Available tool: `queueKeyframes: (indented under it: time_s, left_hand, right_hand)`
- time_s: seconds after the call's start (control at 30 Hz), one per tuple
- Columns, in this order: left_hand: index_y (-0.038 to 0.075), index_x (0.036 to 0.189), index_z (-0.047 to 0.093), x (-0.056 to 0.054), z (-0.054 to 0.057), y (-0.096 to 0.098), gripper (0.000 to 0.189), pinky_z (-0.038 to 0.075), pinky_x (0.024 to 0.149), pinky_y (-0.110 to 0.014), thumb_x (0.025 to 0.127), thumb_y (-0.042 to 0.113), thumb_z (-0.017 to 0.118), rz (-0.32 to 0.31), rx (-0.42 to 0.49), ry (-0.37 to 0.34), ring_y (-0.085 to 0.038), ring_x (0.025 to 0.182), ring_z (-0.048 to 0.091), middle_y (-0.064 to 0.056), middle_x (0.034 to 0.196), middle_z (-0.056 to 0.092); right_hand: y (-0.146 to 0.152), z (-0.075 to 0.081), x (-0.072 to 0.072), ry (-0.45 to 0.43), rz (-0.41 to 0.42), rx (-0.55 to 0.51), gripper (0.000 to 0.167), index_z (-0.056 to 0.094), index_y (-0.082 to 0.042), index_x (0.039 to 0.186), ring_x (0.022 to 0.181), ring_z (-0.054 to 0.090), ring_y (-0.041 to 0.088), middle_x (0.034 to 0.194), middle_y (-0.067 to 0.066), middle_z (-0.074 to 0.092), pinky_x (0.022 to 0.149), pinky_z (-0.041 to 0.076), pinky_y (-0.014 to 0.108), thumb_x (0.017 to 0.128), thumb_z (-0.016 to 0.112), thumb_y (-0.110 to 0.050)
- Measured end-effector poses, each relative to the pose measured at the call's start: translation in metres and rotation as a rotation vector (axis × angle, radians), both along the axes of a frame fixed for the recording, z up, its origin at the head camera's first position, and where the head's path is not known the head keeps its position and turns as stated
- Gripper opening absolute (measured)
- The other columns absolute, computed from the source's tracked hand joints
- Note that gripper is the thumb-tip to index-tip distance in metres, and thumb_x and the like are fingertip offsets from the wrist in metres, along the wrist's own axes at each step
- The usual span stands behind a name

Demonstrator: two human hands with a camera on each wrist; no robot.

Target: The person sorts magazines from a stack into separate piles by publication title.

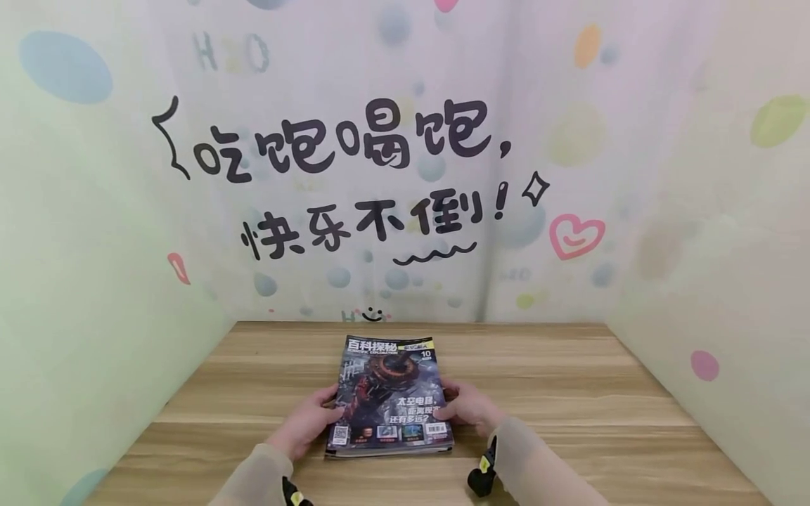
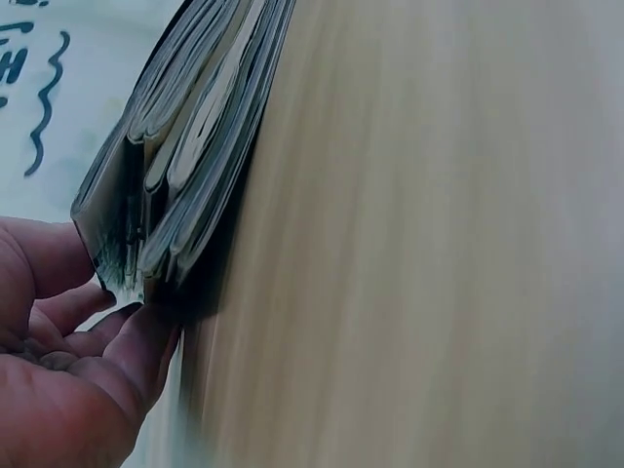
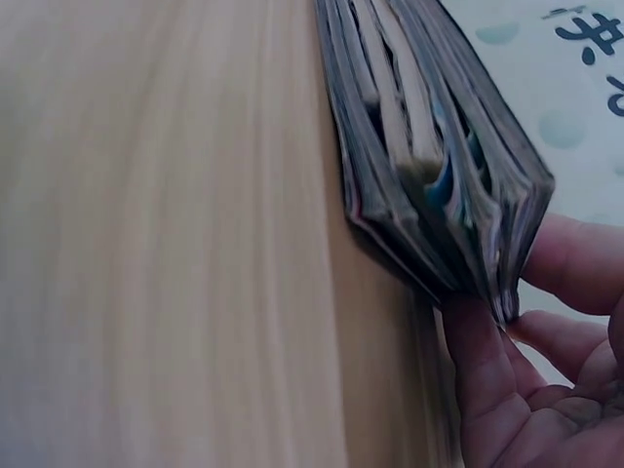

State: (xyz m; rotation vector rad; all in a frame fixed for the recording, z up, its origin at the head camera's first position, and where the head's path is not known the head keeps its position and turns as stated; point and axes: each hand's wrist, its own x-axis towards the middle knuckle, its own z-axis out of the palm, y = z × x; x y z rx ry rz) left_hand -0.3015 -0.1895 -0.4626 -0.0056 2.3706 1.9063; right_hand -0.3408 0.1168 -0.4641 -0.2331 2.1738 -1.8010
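Note:
A stack of magazines [image 1: 391,393], with a dark cover of a red and grey picture and white Chinese lettering on top, is low over the table's middle. At its left side my left hand [image 1: 310,420] grips the edge, thumb on the cover and fingers lower down. My right hand [image 1: 471,406] holds the opposite side the same way. Several magazines [image 2: 210,117] show their layered page edges in the left wrist view, with my left fingers [image 2: 141,356] at the bottom corner. Seen from the right wrist, the stack's edges [image 3: 429,127] fan slightly apart above my right fingers [image 3: 478,361].
The wood-grain table [image 1: 557,379] spreads around the stack on both sides. Behind it hangs a pale curtain-like backdrop [image 1: 380,288] with black lettering and coloured spots, and similar walls close in the left and right. A black wrist device [image 1: 482,478] sits by the right sleeve.

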Motion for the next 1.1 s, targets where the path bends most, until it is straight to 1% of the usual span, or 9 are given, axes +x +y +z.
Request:
queueKeyframes:
  time_s: [0.13, 0.37, 0.6, 0.67, 0.77, 0.9, 0.97, 1.1]
  left_hand:
    - [-0.009, 0.143, 0.033, -0.002, -0.001, 0.015, 0.061, 0.047, 0.093, -0.045, 0.089, 0.002, 0.059, -0.019, -0.001, 0.005, -0.028, 0.106, 0.058, -0.033, 0.142, 0.036]
    - [-0.011, 0.143, 0.033, -0.004, 0.002, 0.035, 0.061, 0.040, 0.101, -0.050, 0.089, 0.002, 0.060, -0.036, -0.025, 0.023, -0.038, 0.118, 0.051, -0.033, 0.144, 0.034]
    - [-0.010, 0.144, 0.031, -0.005, 0.001, 0.052, 0.063, 0.038, 0.103, -0.052, 0.090, 0.004, 0.061, -0.059, -0.009, 0.015, -0.041, 0.121, 0.048, -0.032, 0.147, 0.030]
    - [-0.011, 0.144, 0.031, -0.006, 0.001, 0.056, 0.063, 0.036, 0.105, -0.053, 0.090, 0.004, 0.061, -0.068, -0.007, 0.027, -0.042, 0.125, 0.044, -0.033, 0.147, 0.029]
    - [-0.011, 0.144, 0.030, -0.007, 0.000, 0.060, 0.064, 0.036, 0.105, -0.052, 0.090, 0.003, 0.060, -0.088, 0.006, 0.033, -0.042, 0.124, 0.044, -0.033, 0.146, 0.030]
    - [-0.010, 0.144, 0.030, -0.008, 0.000, 0.066, 0.064, 0.036, 0.105, -0.053, 0.090, 0.003, 0.061, -0.089, 0.002, 0.027, -0.043, 0.125, 0.043, -0.033, 0.146, 0.030]
    - [-0.010, 0.144, 0.031, -0.008, 0.000, 0.068, 0.063, 0.034, 0.106, -0.054, 0.090, 0.003, 0.061, -0.084, -0.004, 0.029, -0.043, 0.128, 0.040, -0.033, 0.147, 0.029]
    - [-0.010, 0.144, 0.031, -0.008, -0.001, 0.073, 0.064, 0.035, 0.105, -0.053, 0.090, 0.004, 0.061, -0.098, 0.004, 0.040, -0.043, 0.126, 0.042, -0.033, 0.146, 0.030]
  right_hand:
    - [0.017, -0.001, 0.000, 0.000, -0.004, -0.004, 0.078, 0.035, 0.010, 0.142, 0.097, 0.061, 0.028, 0.136, 0.033, 0.042, 0.082, 0.055, 0.043, 0.073, 0.071, 0.013]
    - [0.039, -0.001, -0.001, -0.009, -0.026, 0.006, 0.079, 0.034, 0.009, 0.143, 0.096, 0.061, 0.027, 0.135, 0.032, 0.043, 0.083, 0.054, 0.043, 0.073, 0.071, 0.013]
    - [0.056, 0.002, 0.001, -0.020, -0.045, 0.023, 0.078, 0.035, 0.008, 0.143, 0.096, 0.061, 0.028, 0.135, 0.032, 0.043, 0.083, 0.054, 0.043, 0.073, 0.070, 0.013]
    - [0.059, 0.003, 0.001, -0.025, -0.061, 0.030, 0.078, 0.037, 0.007, 0.143, 0.095, 0.061, 0.027, 0.134, 0.031, 0.044, 0.082, 0.055, 0.042, 0.073, 0.071, 0.012]
    - [0.064, 0.003, 0.001, -0.031, -0.066, 0.030, 0.078, 0.037, 0.008, 0.143, 0.094, 0.061, 0.028, 0.133, 0.030, 0.045, 0.081, 0.055, 0.042, 0.073, 0.071, 0.012]
    - [0.069, 0.003, 0.002, -0.043, -0.074, 0.028, 0.077, 0.037, 0.007, 0.142, 0.094, 0.061, 0.028, 0.133, 0.029, 0.045, 0.081, 0.055, 0.042, 0.074, 0.071, 0.012]
    - [0.072, 0.003, 0.003, -0.052, -0.084, 0.037, 0.076, 0.038, 0.006, 0.143, 0.093, 0.061, 0.027, 0.133, 0.028, 0.045, 0.081, 0.055, 0.042, 0.074, 0.071, 0.012]
    - [0.077, 0.003, 0.003, -0.060, -0.087, 0.039, 0.077, 0.037, 0.006, 0.143, 0.093, 0.062, 0.028, 0.134, 0.029, 0.044, 0.082, 0.054, 0.043, 0.074, 0.070, 0.013]
